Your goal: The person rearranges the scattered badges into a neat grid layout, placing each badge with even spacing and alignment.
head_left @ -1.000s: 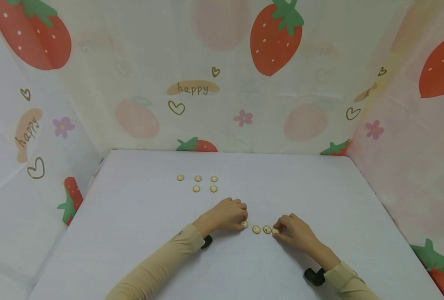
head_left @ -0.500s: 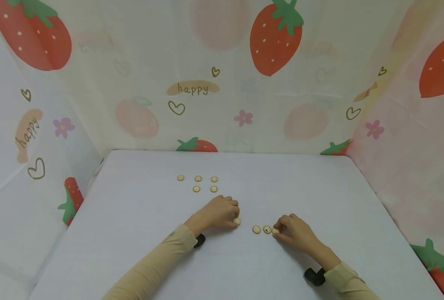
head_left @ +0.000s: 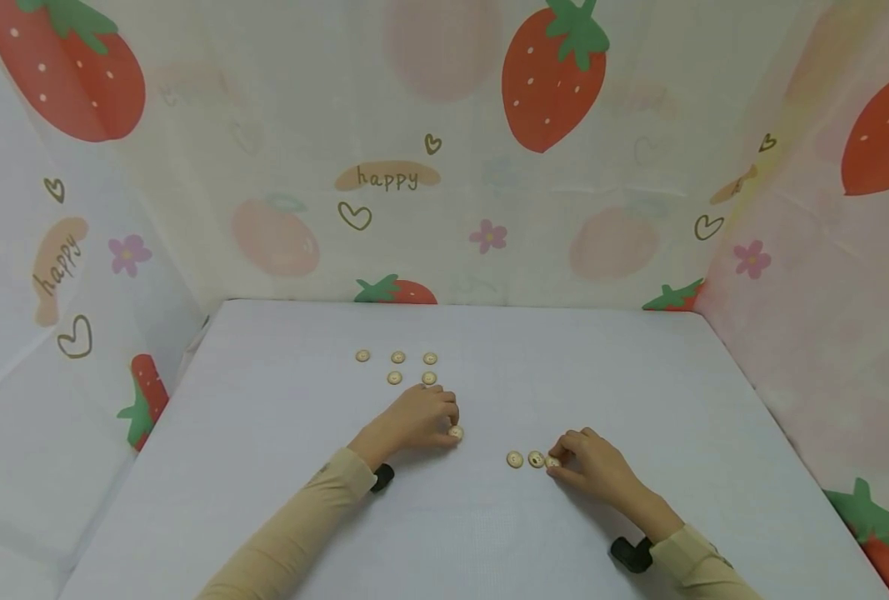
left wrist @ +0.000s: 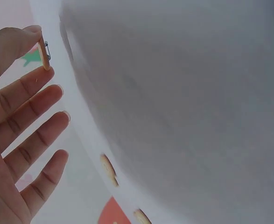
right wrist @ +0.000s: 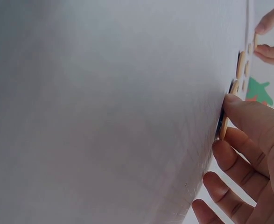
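Observation:
In the head view my left hand (head_left: 414, 419) holds a round, pale wooden pin badge (head_left: 456, 432) just above the white table. The left wrist view shows that badge (left wrist: 44, 53) edge-on, pinched between thumb and index finger, with a metal pin clasp on its back. My right hand (head_left: 596, 468) pinches another pin badge (head_left: 552, 462) at the right end of a short row; it rests on the table in the right wrist view. Beside it lie a second badge (head_left: 536, 459), very close, and a third badge (head_left: 515, 459) slightly apart.
Several similar round badges lie in two rows farther back, among them a leftmost badge (head_left: 362, 356) and a front-right badge (head_left: 429, 377) just beyond my left hand. A strawberry-printed curtain (head_left: 294, 125) encloses the white table (head_left: 324, 500) at the back and sides.
My left hand has moved left and slightly away from me, carrying its badge from near the row toward the back group. My right hand and its badge have stayed put.

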`<state>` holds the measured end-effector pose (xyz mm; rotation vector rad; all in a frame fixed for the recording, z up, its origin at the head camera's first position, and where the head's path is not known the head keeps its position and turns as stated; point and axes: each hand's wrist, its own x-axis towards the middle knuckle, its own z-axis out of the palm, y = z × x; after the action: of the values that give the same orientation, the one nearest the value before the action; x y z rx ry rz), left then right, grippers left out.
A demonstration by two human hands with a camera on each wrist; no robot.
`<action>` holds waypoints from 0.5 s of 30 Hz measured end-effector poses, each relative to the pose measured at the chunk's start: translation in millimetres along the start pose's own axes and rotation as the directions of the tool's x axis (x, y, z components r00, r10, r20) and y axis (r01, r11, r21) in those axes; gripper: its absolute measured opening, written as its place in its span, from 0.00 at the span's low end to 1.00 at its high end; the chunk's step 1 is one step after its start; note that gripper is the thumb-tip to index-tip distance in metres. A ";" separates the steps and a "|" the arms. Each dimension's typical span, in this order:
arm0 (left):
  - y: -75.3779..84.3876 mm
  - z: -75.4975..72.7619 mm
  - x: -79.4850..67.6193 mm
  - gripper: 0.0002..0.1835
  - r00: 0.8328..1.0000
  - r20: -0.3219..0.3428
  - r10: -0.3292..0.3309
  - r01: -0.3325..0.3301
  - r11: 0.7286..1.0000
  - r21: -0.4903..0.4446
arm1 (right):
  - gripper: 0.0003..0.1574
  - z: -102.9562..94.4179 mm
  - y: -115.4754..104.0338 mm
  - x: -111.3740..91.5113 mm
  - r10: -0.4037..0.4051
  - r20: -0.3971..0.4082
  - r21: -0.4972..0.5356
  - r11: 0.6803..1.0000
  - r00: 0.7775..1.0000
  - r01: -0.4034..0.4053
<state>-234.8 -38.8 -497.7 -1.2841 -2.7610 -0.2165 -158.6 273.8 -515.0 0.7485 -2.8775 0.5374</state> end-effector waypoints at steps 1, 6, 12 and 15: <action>-1.6 0.2 -1.1 0.09 1.000 -0.001 -0.006 0.006 1.000 -0.003 | 0.11 -0.2 -0.2 -0.1 0.000 0.001 -0.001 1.000 1.000 0.000; -8.4 -4.0 -7.2 0.09 1.000 -0.017 -0.024 0.024 0.999 -0.033 | 0.11 -0.7 -0.5 0.0 -0.008 -0.006 -0.002 1.000 1.000 0.008; -17.4 -5.6 -15.2 0.09 0.998 -0.041 -0.044 0.043 0.999 -0.015 | 0.11 1.8 0.4 -0.4 -0.004 -0.016 -0.001 1.000 1.000 0.004; -21.2 -7.4 -19.5 0.09 0.997 -0.044 -0.063 0.062 0.998 -0.017 | 0.11 2.4 0.6 -0.6 -0.004 -0.022 0.001 1.000 1.000 0.004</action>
<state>-238.3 -68.2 -495.1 -1.1825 -2.7700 -0.2676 -158.5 273.7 -517.5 0.7439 -2.8554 0.5426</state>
